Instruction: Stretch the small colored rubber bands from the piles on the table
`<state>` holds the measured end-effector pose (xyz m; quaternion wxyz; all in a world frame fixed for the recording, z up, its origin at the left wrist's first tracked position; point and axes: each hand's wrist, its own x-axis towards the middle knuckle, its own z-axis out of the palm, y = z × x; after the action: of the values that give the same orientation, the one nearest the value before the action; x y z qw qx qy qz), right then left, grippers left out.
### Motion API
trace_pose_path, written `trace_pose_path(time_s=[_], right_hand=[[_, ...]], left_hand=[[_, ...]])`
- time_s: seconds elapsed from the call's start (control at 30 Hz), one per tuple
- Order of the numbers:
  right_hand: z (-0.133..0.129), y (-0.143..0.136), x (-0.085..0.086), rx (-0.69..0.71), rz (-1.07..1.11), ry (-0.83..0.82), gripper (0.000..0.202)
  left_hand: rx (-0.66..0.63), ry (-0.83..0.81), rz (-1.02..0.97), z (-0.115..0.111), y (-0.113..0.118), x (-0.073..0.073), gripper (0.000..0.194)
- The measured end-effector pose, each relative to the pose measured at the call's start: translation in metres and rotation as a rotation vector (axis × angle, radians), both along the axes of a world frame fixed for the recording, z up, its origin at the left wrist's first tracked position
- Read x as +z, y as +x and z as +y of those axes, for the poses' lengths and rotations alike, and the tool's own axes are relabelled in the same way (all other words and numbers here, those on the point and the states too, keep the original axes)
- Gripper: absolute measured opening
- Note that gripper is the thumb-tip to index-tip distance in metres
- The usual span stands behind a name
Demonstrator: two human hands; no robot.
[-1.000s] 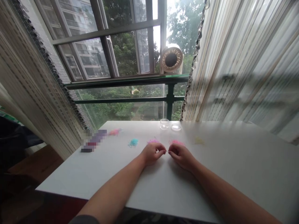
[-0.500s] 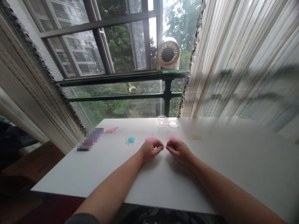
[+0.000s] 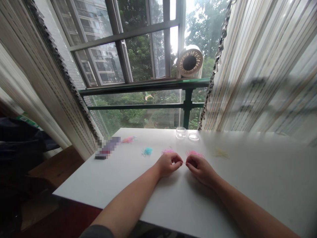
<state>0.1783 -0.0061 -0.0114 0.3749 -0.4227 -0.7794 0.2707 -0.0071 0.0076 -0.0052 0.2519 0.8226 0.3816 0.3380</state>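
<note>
My left hand (image 3: 169,164) and my right hand (image 3: 201,169) are close together above the white table (image 3: 158,198), thumbs and fingertips pinched. A thin pale band (image 3: 184,163), like a small rubber band, spans the narrow gap between them; its ends are hidden in the fingers. Just behind my left hand lies a pinkish-purple pile of thin bands (image 3: 168,151), partly covered. A coral-pink pile (image 3: 194,153) shows behind my right hand. Further left is a teal pile (image 3: 148,151), and to the right a yellow pile (image 3: 221,152).
A clear round container (image 3: 181,133) stands at the table's back edge beside a clear lid (image 3: 193,136). A multicoloured pile (image 3: 128,139) and a pixelated box-like object (image 3: 108,148) lie at left. Beyond are a railing (image 3: 146,86), a white fan (image 3: 190,62) and curtains (image 3: 247,66).
The view has swung left, so everything sits further right in the picture. The hands keep their pinch, with a slightly wider gap and the thin band now visible between them.
</note>
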Motion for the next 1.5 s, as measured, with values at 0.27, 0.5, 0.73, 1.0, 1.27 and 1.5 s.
trace_pose_path(time_s=[0.27, 0.5, 0.73, 1.0, 1.27, 1.5], right_hand=[[0.004, 0.002, -0.005, 0.019, -0.037, 0.019, 0.010], [0.004, -0.002, -0.002, 0.021, -0.047, 0.030, 0.009], [0.005, 0.004, -0.002, -0.029, -0.043, -0.012, 0.010], [0.003, 0.002, -0.002, 0.024, -0.007, -0.087, 0.009], [0.003, 0.002, 0.000, 0.031, -0.016, -0.100, 0.009], [0.002, 0.002, 0.002, 0.029, -0.017, -0.100, 0.009]], left_hand=[[0.012, 0.044, 0.048, 0.002, 0.001, -0.001, 0.012], [0.005, 0.040, 0.038, 0.005, -0.003, 0.002, 0.012], [0.153, 0.013, 0.006, 0.016, -0.024, 0.004, 0.016], [0.302, 0.052, 0.151, 0.027, -0.035, 0.005, 0.013], [0.374, 0.104, 0.275, 0.030, -0.035, 0.003, 0.013], [0.383, 0.120, 0.298, 0.030, -0.035, 0.004, 0.015]])
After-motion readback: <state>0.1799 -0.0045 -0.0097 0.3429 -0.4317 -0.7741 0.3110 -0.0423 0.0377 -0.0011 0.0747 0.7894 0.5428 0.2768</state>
